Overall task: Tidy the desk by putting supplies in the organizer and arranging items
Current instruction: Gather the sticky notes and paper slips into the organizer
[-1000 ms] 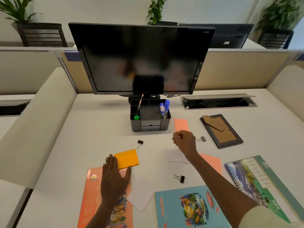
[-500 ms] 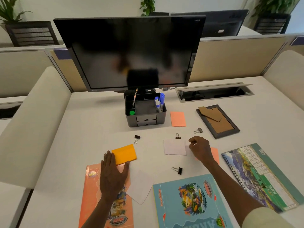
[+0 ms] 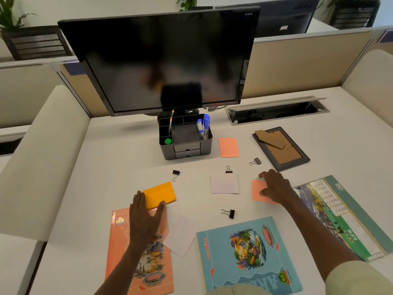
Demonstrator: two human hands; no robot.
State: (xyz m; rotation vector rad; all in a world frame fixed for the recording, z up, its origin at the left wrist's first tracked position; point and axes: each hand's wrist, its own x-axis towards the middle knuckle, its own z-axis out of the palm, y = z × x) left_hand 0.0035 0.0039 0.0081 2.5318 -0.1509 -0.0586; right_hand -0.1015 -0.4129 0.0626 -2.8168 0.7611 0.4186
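Organizer (image 3: 185, 141): the dark desk caddy I see at frame centre, just below the monitor (image 3: 161, 58), standing on the white desk (image 3: 119, 158). It holds blue markers (image 3: 203, 126) in its right compartment, a pencil (image 3: 170, 122) upright at its left, and a green-capped item (image 3: 168, 141) at its front left.

Right hand (image 3: 275, 187): fingers spread and relaxed, lying on a pink note (image 3: 258, 189) at centre right; I cannot tell whether the thumb pinches the paper's edge.

Left hand (image 3: 145, 218): flat, fingers straight, pressing on an orange booklet (image 3: 136, 271) at lower left, fingertips touching an orange sticky pad (image 3: 160, 193).

Loose supplies: four binder clips, one near the pad (image 3: 175, 174), one touching the top edge of a white note (image 3: 228, 169), one beside the frame (image 3: 255, 161), one below centre (image 3: 228, 213). White note (image 3: 224, 184) at centre; a second pink note (image 3: 228, 147) just right of the organizer; a white sheet (image 3: 181, 236) tucked partly beneath the orange booklet.

Periphery: picture frame (image 3: 280, 147) face down at upper right; calendar (image 3: 340, 213) at right edge; blue booklet (image 3: 246, 254) at bottom centre.
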